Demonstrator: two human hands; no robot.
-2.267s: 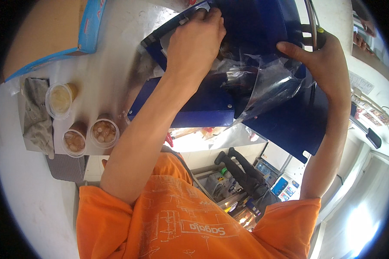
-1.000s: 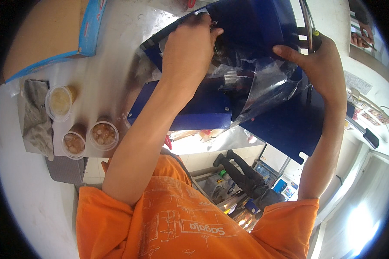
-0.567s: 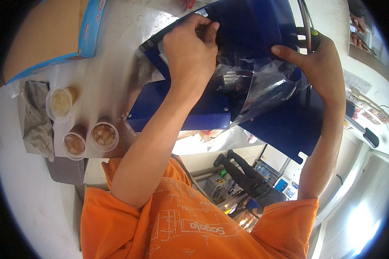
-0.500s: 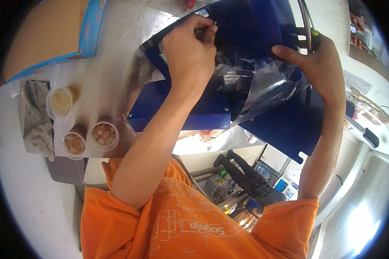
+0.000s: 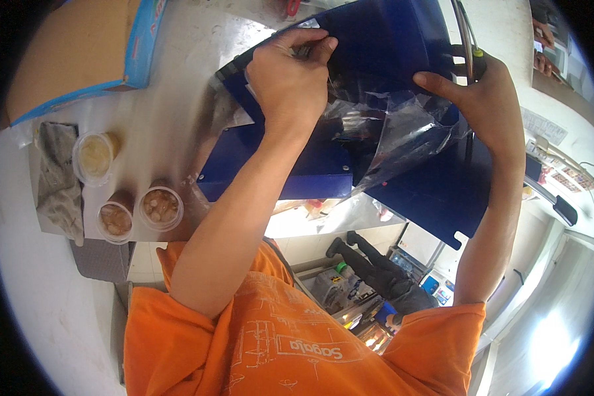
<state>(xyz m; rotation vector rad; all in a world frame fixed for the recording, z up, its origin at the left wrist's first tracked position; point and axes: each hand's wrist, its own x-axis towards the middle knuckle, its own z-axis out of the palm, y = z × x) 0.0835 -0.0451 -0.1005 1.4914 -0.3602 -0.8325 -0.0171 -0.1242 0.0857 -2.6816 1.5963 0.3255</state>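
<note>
The big dark-blue sheet-metal panel (image 5: 402,46) has a smooth, painted, faintly glossy face. Draped over its middle, the clear plastic film (image 5: 402,135) is thin, crinkled and shiny, catching glare. Left of the panel, the white tabletop (image 5: 171,112) looks smooth and slightly scuffed. Further left, three small clear plastic cups (image 5: 160,206) are glossy, the grey cloth rag (image 5: 56,178) is rough and matt, and the cardboard box (image 5: 72,56) is dull brown.

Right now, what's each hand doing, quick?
Left hand: fingers pinched shut on the clear plastic film.
Right hand: closed around a screwdriver, against the blue panel.
</note>
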